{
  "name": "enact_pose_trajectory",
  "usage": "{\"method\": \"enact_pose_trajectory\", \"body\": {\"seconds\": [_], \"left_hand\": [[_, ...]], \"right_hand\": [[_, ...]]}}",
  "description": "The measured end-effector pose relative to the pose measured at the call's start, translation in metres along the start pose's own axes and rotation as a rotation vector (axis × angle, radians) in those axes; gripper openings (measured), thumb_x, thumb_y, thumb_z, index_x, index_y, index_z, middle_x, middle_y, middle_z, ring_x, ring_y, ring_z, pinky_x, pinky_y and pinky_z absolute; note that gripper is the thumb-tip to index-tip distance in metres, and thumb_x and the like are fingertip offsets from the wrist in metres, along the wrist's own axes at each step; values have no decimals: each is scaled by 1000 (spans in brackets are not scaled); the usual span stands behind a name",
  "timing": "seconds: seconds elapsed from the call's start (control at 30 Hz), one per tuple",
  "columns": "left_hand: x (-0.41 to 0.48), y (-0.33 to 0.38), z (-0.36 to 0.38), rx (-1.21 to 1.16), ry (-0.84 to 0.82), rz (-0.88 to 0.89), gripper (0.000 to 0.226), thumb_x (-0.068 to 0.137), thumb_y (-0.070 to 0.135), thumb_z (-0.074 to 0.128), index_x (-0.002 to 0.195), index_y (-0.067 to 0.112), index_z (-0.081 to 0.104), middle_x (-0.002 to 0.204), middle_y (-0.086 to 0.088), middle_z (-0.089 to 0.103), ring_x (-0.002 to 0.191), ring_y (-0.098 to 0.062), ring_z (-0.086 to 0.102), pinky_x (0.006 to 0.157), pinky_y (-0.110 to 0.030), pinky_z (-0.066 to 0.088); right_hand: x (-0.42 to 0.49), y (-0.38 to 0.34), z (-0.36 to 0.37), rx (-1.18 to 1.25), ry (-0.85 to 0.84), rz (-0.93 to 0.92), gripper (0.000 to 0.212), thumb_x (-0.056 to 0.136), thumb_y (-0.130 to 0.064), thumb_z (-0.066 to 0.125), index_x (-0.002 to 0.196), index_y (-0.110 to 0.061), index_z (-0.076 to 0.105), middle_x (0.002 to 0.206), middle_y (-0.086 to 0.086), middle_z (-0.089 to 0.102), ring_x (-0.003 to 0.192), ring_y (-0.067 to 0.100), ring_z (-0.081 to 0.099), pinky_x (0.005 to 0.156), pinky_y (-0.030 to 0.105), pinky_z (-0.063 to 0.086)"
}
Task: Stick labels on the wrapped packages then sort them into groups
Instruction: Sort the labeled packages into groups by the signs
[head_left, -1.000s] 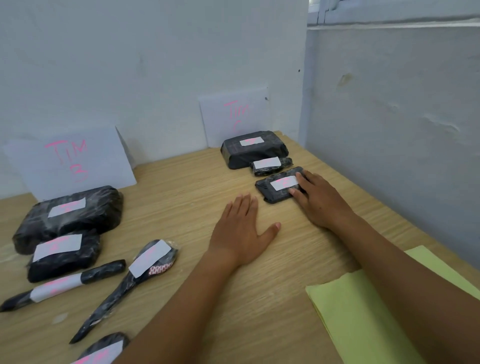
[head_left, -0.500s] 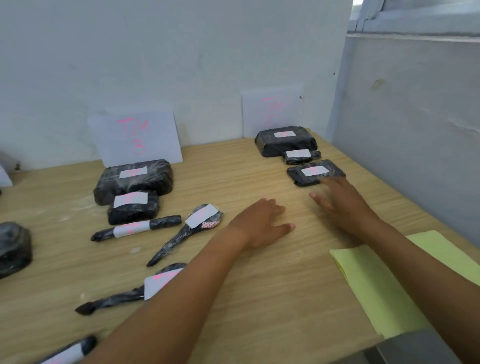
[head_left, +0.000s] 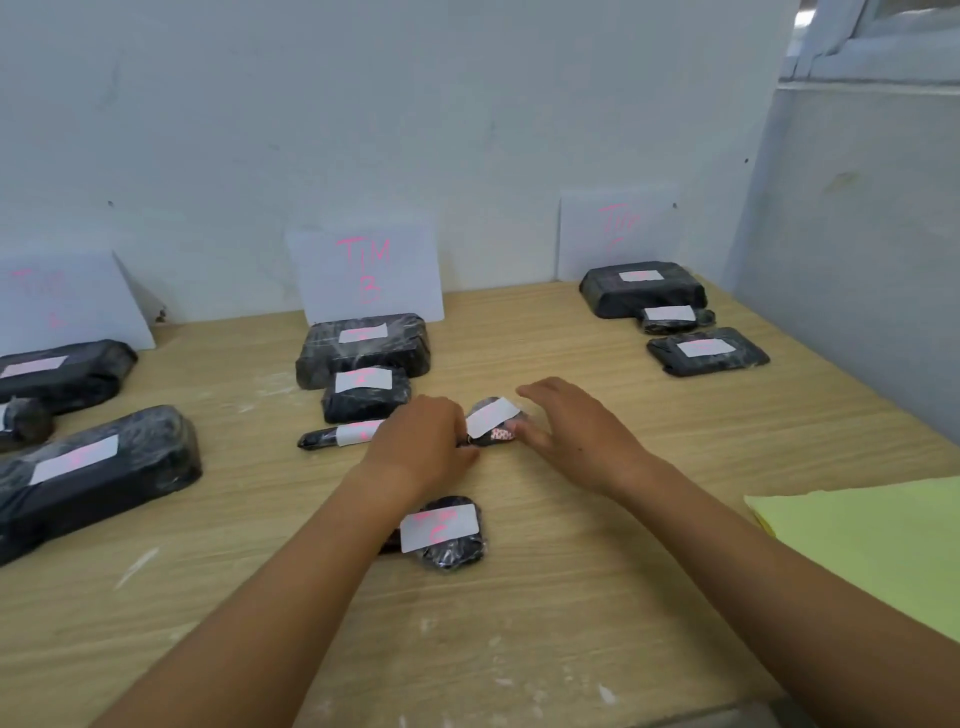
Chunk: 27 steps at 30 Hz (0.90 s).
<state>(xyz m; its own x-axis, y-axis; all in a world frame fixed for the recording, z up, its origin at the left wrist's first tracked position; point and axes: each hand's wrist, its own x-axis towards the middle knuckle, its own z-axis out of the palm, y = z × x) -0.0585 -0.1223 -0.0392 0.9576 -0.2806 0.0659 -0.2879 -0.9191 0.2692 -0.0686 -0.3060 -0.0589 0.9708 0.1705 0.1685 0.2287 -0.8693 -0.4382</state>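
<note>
Packages first: you have eleven black-wrapped ones on the wooden table (head_left: 545, 639), and white labels with pink marks show on their tops (most of the writing is too blurred to read). Three make up the left group (head_left: 93, 467) at the left edge of the frame. Three more form the middle group (head_left: 363, 348), lined up front to back: a block, a smaller block and a thin stick. Another three form the right group (head_left: 644, 288) in the upper right. Behind each group one of the three white cards (head_left: 371, 270) leans on the wall. The middle card reads "TIM 3" in pink.

The other two packages sit apart, at the centre of the frame. The front package (head_left: 452, 543) lies on the table just beside your left forearm. The round-headed package (head_left: 501, 434) lies between your hands, just right of the thin stick.

Your left hand (head_left: 421, 441) is knuckles up, with its fingers curled down onto the near end of the round-headed package. Your right hand (head_left: 576, 431) is wide, its fingers spread and loosely arched above the table, and its thumb (head_left: 519, 430) touches the package's head.

One pile of yellow paper (head_left: 872, 551) lies at the right edge.
</note>
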Motion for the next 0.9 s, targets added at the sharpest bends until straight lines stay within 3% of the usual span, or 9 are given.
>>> {"method": "enact_pose_trajectory", "body": {"seconds": [0.2,0.37,0.43,0.53,0.63,0.73,0.9], "left_hand": [[-2,-2,9,174,27,-6,16,90,28,59,95,14,66,94,-4,62,85,-22,59,66,-30,45],[3,8,13,16,23,49,21,90,29,61,108,24,68,107,2,64,99,-19,59,79,-31,49],[8,17,18,-33,22,89,24,89,30,61,112,26,66,111,3,62,104,-17,57,84,-32,48],[20,35,30,-82,21,152,24,90,30,61,113,26,66,109,5,61,102,-15,57,84,-33,48],[32,52,44,-185,3,212,27,88,30,62,115,27,64,105,8,60,100,-13,56,83,-30,47],[43,70,56,-229,4,297,26,88,30,61,114,30,65,103,9,61,99,-12,53,84,-31,46],[63,110,70,-287,-14,349,25,89,33,59,113,34,67,101,10,63,97,-11,55,84,-32,46]], "right_hand": [[-13,6,7,-84,-92,5,60,95,-45,48,145,-18,30,149,0,36,135,18,34,107,35,36],[-18,22,12,-93,-58,-38,65,95,-47,45,150,-28,17,159,-4,14,143,16,21,112,33,31],[-20,28,10,-113,-34,-60,58,97,-44,43,149,-34,20,159,-6,10,144,16,16,111,33,29],[-25,43,4,-240,-7,-99,46,101,-36,38,146,-34,32,157,-5,20,145,19,14,111,34,25],[-33,68,-8,-322,73,-88,42,99,-32,42,141,-32,43,149,0,37,136,26,28,104,36,30],[-45,97,-25,-240,150,17,38,95,-30,52,132,-31,54,136,3,46,124,26,36,98,37,37],[-60,140,-49,-43,199,213,43,90,-32,61,130,-20,56,136,0,48,126,18,41,102,29,37]]}}
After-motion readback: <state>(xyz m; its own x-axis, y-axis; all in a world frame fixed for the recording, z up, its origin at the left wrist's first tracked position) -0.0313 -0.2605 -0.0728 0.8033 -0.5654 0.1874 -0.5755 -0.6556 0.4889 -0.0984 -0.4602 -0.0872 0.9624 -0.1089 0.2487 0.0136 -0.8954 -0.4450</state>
